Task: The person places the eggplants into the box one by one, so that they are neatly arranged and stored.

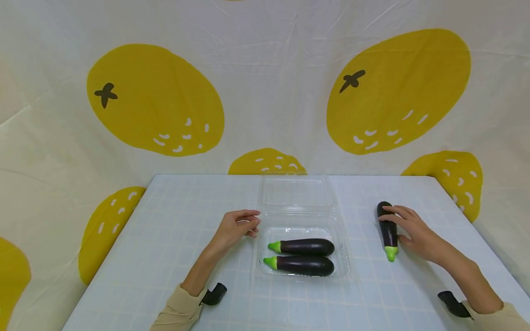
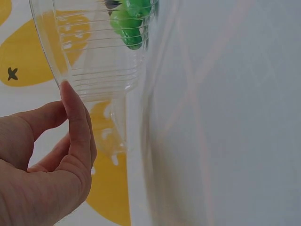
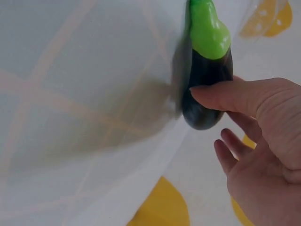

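Observation:
A clear plastic clamshell container (image 1: 343, 271) lies opened out, its lid (image 1: 296, 191) folded back toward the wall. Two toy-like eggplants, the upper eggplant (image 1: 307, 247) and the lower eggplant (image 1: 305, 265), lie side by side inside it, green stem ends to the left. At the container's left rim is my left hand (image 1: 238, 227), fingers lightly bent, fingertips right at the edge. To the right, my right hand (image 1: 418, 232) grips a third eggplant (image 3: 211, 68) between thumb and fingers. Its green end points toward me, over the table.
A pale checked cloth covers the table (image 1: 186, 197). Behind it hangs a whitish curtain (image 1: 273, 92) printed with large yellow fruit shapes. Black devices, the left one (image 1: 214, 294) and the right one (image 1: 454, 304), are strapped at the wrists.

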`<state>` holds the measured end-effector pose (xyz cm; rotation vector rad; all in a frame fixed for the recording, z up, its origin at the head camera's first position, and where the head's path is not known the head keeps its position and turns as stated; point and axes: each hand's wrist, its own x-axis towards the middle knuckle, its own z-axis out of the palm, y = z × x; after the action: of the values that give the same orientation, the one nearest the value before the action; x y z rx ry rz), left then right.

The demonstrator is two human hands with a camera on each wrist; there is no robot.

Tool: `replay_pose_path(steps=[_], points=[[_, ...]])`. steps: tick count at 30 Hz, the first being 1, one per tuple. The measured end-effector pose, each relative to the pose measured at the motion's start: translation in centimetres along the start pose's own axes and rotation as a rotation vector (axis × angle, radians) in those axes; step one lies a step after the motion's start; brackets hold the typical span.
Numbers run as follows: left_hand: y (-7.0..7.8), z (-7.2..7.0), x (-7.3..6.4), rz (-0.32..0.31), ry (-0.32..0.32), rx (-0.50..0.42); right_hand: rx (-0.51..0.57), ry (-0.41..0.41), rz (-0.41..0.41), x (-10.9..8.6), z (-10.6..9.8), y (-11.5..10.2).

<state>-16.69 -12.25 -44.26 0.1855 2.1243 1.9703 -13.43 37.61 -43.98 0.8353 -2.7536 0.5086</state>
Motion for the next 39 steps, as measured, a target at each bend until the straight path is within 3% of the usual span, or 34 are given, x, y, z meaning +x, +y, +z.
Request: replay_pose_path(steps=[21, 26, 33, 39], points=[[0.27, 0.15, -0.08, 0.002, -0.008, -0.032, -0.039, 0.074, -0.170, 0.79, 0.82, 0.76], [0.27, 0.17, -0.02, -0.008, -0.005, -0.036, -0.034, 0.054, -0.159, 0.84, 0.72, 0.89], [0.18, 0.09, -0.06, 0.002, -0.006, -0.037, -0.023, 0.104, -0.172, 0.80, 0.64, 0.95], [0.11, 0.05, -0.04, 0.009, -0.009, -0.034, -0.037, 0.116, -0.118, 0.94, 0.21, 0.54]])
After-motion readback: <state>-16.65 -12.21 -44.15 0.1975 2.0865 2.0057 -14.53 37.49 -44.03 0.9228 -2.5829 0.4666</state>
